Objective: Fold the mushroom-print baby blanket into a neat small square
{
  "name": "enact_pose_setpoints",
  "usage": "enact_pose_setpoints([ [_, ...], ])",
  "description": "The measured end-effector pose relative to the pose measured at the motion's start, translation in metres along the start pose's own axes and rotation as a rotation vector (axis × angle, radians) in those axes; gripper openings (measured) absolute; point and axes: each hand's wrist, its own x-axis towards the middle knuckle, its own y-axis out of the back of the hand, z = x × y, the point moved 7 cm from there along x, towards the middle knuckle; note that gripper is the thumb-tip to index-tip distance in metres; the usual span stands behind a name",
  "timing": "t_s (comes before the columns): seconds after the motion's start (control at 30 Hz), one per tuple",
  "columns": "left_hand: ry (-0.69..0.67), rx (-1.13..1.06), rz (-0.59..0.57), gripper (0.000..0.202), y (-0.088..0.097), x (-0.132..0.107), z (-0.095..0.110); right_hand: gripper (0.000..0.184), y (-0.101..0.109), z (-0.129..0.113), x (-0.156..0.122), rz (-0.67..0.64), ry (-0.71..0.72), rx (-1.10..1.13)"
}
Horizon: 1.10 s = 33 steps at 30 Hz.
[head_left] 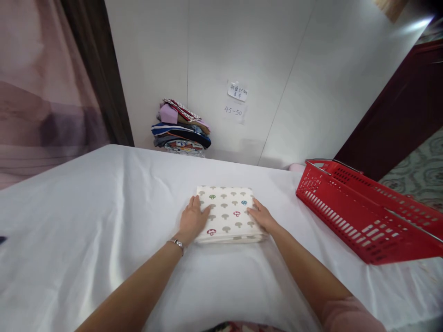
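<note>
A folded cloth [226,214] lies flat on the white-covered table in the middle of the head view. It is cream, printed with grey mushrooms and a few red, green and blue ones, and its stacked layers show along the near edge. My left hand [194,217] grips its left side, thumb on the top and fingers along the edge. On the opposite side my right hand [262,216] holds the right edge, also with the thumb over the top. The undersides of the fingers are partly hidden. A bracelet [177,243] circles my left wrist.
A red plastic basket [360,207] with metal handles stands at the right of the white-covered table [86,221]. Against the back wall is a pile of folded fabrics [182,127]. Two paper notes [237,101] are stuck on the wall. A pink curtain [44,83] hangs at left.
</note>
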Motion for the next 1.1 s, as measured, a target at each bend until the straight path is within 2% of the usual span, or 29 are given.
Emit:
enact_pose_setpoints([
  [0.13, 0.112, -0.054, -0.059, 0.07, 0.0, 0.014, -0.008, 0.085, 0.004, 0.006, 0.012, -0.068, -0.132, 0.271],
  [0.27, 0.156, -0.03, -0.085, 0.071, 0.0, 0.021, -0.012, 0.09, 0.006, 0.008, 0.027, -0.107, -0.24, 0.329],
  [0.33, 0.117, -0.003, -0.063, 0.068, 0.0, 0.02, -0.009, 0.083, 0.002, 0.005, 0.034, -0.179, -0.253, 0.385],
  [0.47, 0.068, 0.016, -0.02, 0.064, 0.001, 0.015, -0.005, 0.044, -0.016, -0.005, 0.037, -0.414, -0.29, 0.578],
  [0.57, 0.054, 0.014, -0.023, 0.063, 0.001, 0.015, -0.005, 0.031, -0.024, -0.006, 0.04, -0.46, -0.333, 0.706],
  [0.63, 0.056, 0.013, -0.036, 0.063, 0.001, 0.017, -0.007, 0.027, -0.024, -0.005, 0.045, -0.416, -0.3, 0.737],
  [0.77, 0.108, -0.051, -0.112, 0.071, -0.004, 0.033, -0.02, 0.04, -0.013, -0.017, 0.045, -0.331, -0.125, 0.778],
  [0.93, 0.162, -0.232, -0.253, 0.091, -0.011, 0.059, -0.04, 0.06, 0.011, -0.061, 0.015, -0.376, 0.128, 0.827],
  [1.0, 0.134, -0.362, -0.323, 0.096, -0.012, 0.063, -0.04, 0.06, 0.018, -0.077, 0.002, -0.407, 0.174, 0.81],
  [1.1, 0.071, -0.566, -0.493, 0.095, -0.01, 0.057, -0.031, 0.054, 0.022, -0.092, -0.016, -0.462, 0.203, 0.803],
])
